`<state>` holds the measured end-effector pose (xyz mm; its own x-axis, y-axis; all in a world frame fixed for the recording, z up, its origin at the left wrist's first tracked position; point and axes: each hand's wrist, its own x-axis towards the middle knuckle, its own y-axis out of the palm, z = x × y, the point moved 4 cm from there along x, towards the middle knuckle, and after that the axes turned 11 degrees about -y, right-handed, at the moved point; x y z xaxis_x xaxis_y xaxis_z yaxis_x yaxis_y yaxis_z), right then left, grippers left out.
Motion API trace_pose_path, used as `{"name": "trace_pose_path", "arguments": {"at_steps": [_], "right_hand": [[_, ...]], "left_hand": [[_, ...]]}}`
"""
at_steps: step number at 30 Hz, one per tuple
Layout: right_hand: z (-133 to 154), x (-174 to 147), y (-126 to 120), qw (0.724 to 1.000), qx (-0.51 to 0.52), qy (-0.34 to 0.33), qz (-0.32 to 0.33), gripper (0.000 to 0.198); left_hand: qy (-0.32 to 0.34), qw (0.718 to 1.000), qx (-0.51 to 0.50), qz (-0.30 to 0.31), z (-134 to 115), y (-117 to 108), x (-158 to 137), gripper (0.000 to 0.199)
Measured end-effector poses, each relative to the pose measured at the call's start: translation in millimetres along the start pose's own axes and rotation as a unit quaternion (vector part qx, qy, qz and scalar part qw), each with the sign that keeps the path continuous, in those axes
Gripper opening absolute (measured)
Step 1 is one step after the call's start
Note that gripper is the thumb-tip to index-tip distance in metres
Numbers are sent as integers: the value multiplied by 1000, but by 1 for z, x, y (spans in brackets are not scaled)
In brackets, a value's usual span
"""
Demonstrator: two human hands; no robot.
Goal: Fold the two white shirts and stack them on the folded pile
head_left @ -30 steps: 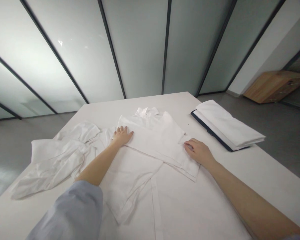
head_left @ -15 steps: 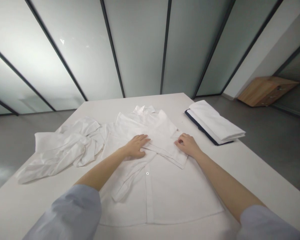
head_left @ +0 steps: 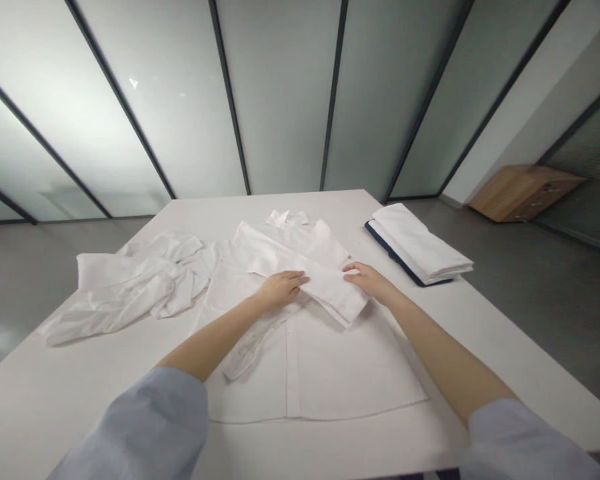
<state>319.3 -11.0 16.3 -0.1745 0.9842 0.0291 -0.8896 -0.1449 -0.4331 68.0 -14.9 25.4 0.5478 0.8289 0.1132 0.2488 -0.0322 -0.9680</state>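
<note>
1. Head view, then: a white shirt [head_left: 350, 380] lies front-up on the table [head_left: 520, 380], collar at the far end, between a rumpled white garment [head_left: 130, 287] on the left and a folded white stack [head_left: 420, 240] on the right.
2. One sleeve [head_left: 325, 277] slants across the chest, over the other sleeve [head_left: 253, 353], so I'd call this step folding the sleeves in.
3. Left hand [head_left: 283, 290] on the upper sleeve, fingers close together; whether they pinch, I can't tell.
4. Right hand [head_left: 370, 280] at the same sleeve near its cuff end, fingertips slightly parted; a firm hold I can't make out.
5. The next move, I'd judge, calls for settling that cuff end flat, both hands light, without dragging the lower sleeve askew.
</note>
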Motion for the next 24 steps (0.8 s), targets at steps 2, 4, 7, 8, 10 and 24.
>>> {"name": "trace_pose_path", "arguments": {"at_steps": [2, 4, 7, 8, 10, 24], "right_hand": [[7, -3, 3, 998, 41, 22, 44, 29], [10, -8, 3, 995, 39, 36, 80, 32], [8, -13, -1, 991, -42, 41, 124, 33], [7, -14, -4, 988, -88, 31, 127, 32], [5, -12, -9, 978, -182, -9, 103, 32], [-23, 15, 34, 874, -456, -156, 63, 50]], "left_hand": [[14, 1000, -24, 12, 1, -1, -10, 45], [33, 998, -40, 30, 2, 0, -21, 46], [37, 998, -41, 43, 14, 2, -32, 53], [15, 999, -34, 36, 24, 1, -32, 55], [-67, 998, -8, 11, 52, -1, -29, 57], [-302, 944, 129, 22, 134, -2, -23, 74]]}}
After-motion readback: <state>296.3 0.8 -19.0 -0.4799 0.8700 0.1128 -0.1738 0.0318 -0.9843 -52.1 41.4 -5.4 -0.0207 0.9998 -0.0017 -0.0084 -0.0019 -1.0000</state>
